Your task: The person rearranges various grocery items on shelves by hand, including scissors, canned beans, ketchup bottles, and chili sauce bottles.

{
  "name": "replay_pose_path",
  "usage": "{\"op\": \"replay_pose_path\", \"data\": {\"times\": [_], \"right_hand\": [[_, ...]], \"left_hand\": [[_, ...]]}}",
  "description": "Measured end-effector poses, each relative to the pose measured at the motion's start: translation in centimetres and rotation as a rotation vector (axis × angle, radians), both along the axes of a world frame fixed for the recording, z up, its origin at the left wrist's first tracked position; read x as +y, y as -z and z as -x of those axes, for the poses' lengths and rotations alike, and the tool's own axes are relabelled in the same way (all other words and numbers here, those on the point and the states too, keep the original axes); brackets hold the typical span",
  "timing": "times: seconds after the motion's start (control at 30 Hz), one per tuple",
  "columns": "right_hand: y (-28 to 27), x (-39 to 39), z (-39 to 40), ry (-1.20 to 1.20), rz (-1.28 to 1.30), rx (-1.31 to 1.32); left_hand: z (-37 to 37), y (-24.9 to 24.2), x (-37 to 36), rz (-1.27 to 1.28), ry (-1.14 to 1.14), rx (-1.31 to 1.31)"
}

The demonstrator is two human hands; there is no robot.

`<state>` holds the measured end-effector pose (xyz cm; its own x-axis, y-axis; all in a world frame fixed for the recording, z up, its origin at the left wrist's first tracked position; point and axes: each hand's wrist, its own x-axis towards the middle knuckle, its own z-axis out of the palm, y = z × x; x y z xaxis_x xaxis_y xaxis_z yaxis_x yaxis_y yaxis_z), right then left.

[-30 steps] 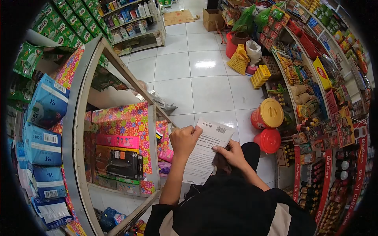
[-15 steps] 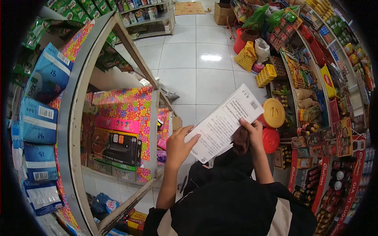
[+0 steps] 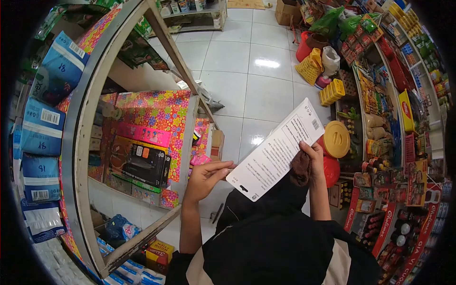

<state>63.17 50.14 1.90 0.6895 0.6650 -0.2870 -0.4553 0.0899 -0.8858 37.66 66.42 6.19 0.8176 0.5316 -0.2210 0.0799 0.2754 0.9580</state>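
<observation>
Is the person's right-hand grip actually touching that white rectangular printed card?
Touching. The head view shows the right-hand grip at the card's edge, its thumb lying over the printed face of the white rectangular printed card.

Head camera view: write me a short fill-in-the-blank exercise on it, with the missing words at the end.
The right hand holds the white card and a crumpled cloth coloured ____.
The left hand is at the card's lower end, while the barcode is near its ____ end.
The case lining is printed with colourful ____.
The floor is laid with pale square ____.

Missing words: brown; upper; flowers; tiles.
</observation>
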Motion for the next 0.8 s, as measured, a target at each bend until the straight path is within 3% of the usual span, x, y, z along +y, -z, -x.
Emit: {"op": "replay_pose_path", "data": {"times": [0.17, 0.57, 0.67, 0.8], "right_hand": [[-0.7, -0.7, -0.2, -0.005, -0.054, -0.02], [-0.5, -2.4, -0.1, 0.051, -0.02, -0.094], [-0.6, -2.3, -0.1, 0.065, -0.018, -0.094], [-0.9, -2.1, 0.2, 0.094, -0.007, -0.095]], "left_hand": [[-0.5, -0.5, 0.3, 0.197, 0.142, 0.005], [-1.3, -0.4, 1.6, 0.272, 0.348, 0.048], [-1.3, -0.2, 1.6, 0.192, 0.331, 0.022], [-1.9, 0.6, 1.3, -0.145, 0.248, 0.017]]}}
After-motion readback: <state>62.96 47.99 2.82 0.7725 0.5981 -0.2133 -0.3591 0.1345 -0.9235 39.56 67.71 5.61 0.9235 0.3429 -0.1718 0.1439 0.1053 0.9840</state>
